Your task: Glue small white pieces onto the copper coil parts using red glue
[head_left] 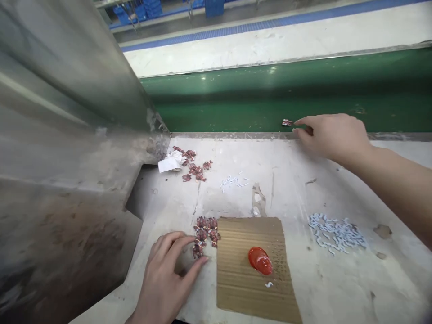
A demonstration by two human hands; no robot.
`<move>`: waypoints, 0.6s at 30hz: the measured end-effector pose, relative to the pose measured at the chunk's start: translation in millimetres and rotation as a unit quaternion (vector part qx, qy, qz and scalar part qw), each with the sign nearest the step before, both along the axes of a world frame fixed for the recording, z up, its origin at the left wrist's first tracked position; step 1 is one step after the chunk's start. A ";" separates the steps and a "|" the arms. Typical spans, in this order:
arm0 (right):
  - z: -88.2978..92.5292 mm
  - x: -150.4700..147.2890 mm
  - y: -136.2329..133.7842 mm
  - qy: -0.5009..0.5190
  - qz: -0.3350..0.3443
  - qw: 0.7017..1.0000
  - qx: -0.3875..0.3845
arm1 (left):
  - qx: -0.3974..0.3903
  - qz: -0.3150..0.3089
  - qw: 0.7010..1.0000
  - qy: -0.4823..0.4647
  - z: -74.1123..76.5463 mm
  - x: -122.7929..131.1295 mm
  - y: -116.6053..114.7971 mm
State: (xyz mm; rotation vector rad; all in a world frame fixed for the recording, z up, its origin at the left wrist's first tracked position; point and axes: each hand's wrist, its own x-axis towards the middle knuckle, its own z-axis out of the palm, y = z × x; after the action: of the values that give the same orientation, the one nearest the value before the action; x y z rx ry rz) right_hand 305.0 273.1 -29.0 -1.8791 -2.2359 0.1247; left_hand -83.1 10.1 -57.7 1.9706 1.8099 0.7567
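My left hand (167,274) lies low on the white worktable (297,180), thumb and forefinger closing round a heap of small dark red pieces (204,234). My right hand (332,135) reaches out to the edge of the green conveyor belt (270,103), fingers stretched and apart, tips right beside a small red and white piece (287,122) lying on the belt. A piece of brown cardboard (253,270) sits between my arms with a red blob (260,260) and one small white piece (269,284) on it.
A large grey metal housing (67,135) fills the left side. Another scatter of red pieces (195,168) and a crumpled white scrap (170,162) lie near it. White small parts lie in a pile at the right (337,233) and in a small cluster mid-table (232,182).
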 end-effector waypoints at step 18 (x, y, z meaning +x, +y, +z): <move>-32.2 21.4 -247.2 0.030 0.076 0.996 -0.034 | 0.055 -0.080 0.986 0.134 -2.6 -29.7 -27.8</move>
State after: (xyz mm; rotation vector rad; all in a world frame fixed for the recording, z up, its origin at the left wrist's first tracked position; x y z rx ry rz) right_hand 326.4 25.9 -61.2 -1.7113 -2.3600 0.2816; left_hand -112.8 -17.7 -60.3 2.3542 1.7555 0.5753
